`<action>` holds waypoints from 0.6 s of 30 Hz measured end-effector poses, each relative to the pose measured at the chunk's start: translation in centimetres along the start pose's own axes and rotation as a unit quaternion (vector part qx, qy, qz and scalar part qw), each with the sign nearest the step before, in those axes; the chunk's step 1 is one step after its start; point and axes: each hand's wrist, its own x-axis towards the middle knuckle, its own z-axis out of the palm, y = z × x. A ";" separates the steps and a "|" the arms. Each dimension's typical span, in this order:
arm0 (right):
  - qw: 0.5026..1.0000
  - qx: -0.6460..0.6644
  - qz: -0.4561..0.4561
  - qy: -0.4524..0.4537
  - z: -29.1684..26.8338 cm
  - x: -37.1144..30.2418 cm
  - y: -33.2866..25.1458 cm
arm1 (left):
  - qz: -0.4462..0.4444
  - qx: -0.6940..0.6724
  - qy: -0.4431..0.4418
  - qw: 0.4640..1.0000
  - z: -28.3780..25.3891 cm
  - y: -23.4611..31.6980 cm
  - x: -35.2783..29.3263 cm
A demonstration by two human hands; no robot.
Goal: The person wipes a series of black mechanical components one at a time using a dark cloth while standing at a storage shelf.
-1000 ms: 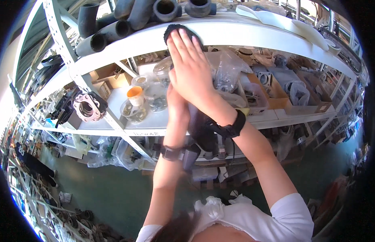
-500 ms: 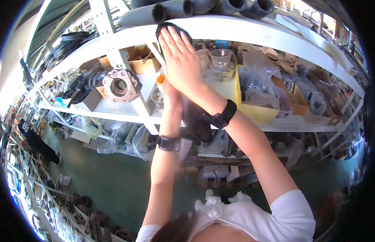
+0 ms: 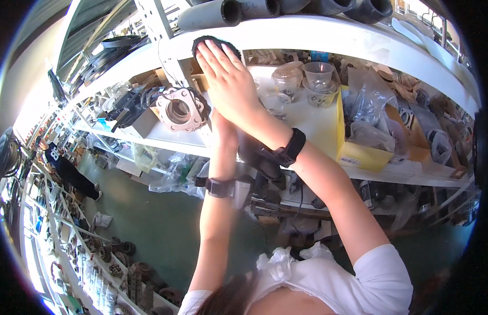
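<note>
My right hand (image 3: 231, 86) lies with its fingers stretched out together over a round, fuzzy black pad or cloth (image 3: 234, 49), whose rim shows past the fingertips. I cannot make out its exact kind. Beneath the right palm is my left hand (image 3: 223, 128); its fingers are hidden behind the right hand. Both wrists carry dark bands with devices on them. Just left of the hands, on the white shelf (image 3: 165, 135), a flat metal flange (image 3: 181, 109) with a big central hole and several smaller ones stands on edge.
Thick dark pipes (image 3: 210, 17) lie on the top shelf. Clear plastic tubs (image 3: 320, 79) and a yellow box (image 3: 364, 152) with bagged parts stand right of my hands. A white upright (image 3: 165, 47) rises behind the flange. A person in dark clothes (image 3: 71, 168) is in the left aisle.
The shelf, its contents and the person have shifted rightward in view. Relative to the shelf, my hands are farther left, nearer the flange. The hands keep their overlapping pose on the black pad.
</note>
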 end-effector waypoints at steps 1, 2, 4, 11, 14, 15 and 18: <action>1.000 0.020 0.004 0.002 0.0 -0.1 0.1 | -0.007 -0.001 -0.002 1.000 -0.1 0.0 0.0; 0.999 -0.027 -0.006 -0.023 -0.1 -0.3 0.2 | -0.014 -0.002 -0.006 1.000 -0.2 0.1 0.0; 0.999 0.023 0.011 -0.027 -0.6 -0.5 -0.1 | -0.020 -0.001 -0.014 1.000 -0.8 0.2 0.0; 0.863 0.459 0.205 0.040 -3.4 -7.0 0.7 | 0.033 0.112 -0.077 0.990 -0.1 0.1 -3.9; 0.790 0.568 0.223 0.058 -6.8 -6.2 -2.0 | 0.162 0.143 -0.128 0.968 -3.4 -1.6 -4.5; 0.793 0.569 0.211 0.056 -7.3 -6.7 -2.5 | 0.160 0.121 -0.147 0.968 -3.1 -1.2 -5.6; 0.795 0.544 0.244 0.115 -8.3 -7.7 -4.1 | 0.137 0.076 -0.188 0.970 -2.6 0.0 -7.3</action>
